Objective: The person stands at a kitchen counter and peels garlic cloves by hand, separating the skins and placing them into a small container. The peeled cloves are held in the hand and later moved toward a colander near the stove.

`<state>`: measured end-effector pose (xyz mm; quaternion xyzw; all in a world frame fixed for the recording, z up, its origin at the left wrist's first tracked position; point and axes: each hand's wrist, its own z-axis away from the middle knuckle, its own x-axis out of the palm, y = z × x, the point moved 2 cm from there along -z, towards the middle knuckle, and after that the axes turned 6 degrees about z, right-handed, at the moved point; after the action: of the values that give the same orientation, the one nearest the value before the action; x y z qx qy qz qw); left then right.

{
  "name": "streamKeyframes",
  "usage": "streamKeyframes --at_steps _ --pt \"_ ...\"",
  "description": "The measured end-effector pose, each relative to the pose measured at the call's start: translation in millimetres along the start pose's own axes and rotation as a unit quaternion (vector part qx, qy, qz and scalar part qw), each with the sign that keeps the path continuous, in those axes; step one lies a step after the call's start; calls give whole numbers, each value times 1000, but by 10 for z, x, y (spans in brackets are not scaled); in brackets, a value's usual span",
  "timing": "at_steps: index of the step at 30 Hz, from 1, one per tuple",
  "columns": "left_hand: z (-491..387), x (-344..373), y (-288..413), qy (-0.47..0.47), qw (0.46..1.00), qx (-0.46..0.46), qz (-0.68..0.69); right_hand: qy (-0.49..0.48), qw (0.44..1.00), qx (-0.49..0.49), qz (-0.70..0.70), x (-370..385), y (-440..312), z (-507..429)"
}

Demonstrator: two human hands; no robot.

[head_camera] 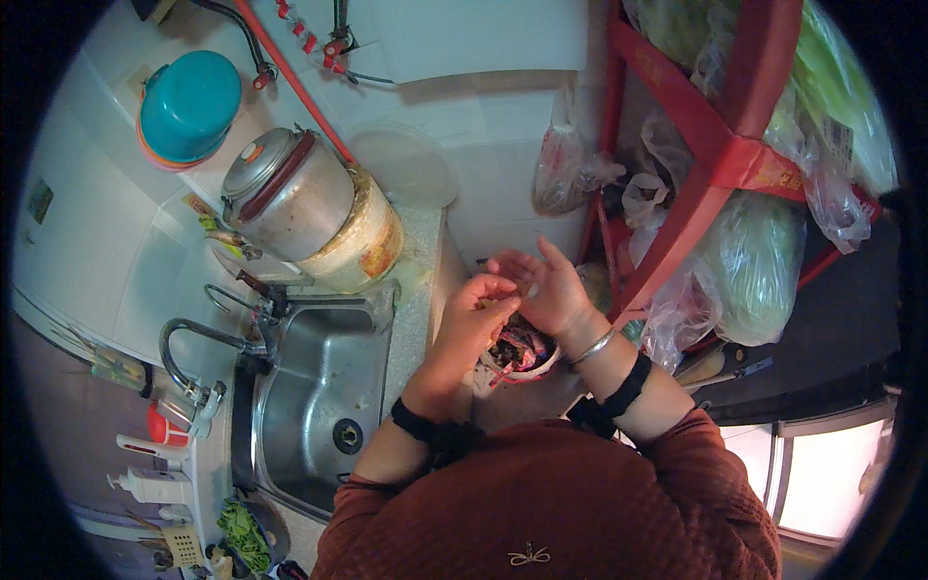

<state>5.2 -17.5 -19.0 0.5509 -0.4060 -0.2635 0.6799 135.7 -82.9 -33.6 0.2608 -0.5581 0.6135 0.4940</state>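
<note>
Both hands are held together above a small waste bin point(557, 355) on the floor, filled with crumpled wrappers and dark scraps. My left hand point(471, 312) has its thumb and fingers curled together at the tips; whether something is pinched there cannot be made out. Facing it, my right hand point(554, 290) is turned palm up with the thumb spread and the fingers cupped. A small white piece point(533, 291) lies in that palm, too small to name. A silver bangle point(594, 346) circles the right wrist, and each forearm wears a black strap.
At left is a steel sink point(319, 391) with a faucet point(210, 330). Behind it an aluminium pot point(297, 196) sits on a yellowed bucket point(373, 232). A red rack point(689, 217) with bagged vegetables point(754, 268) stands close at right. Leafy greens point(246, 536) lie at lower left.
</note>
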Motion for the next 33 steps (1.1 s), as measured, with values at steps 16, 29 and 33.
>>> streamKeyframes --at_steps 16,29,33 --pt "-29 -71 30 47 995 -39 84 31 979 -75 188 73 83 57" --pt "14 -132 120 26 983 -101 152 -7 609 -339 717 237 -27 235" --pt "27 -114 181 31 988 -76 129 -16 473 -436 766 313 18 307"
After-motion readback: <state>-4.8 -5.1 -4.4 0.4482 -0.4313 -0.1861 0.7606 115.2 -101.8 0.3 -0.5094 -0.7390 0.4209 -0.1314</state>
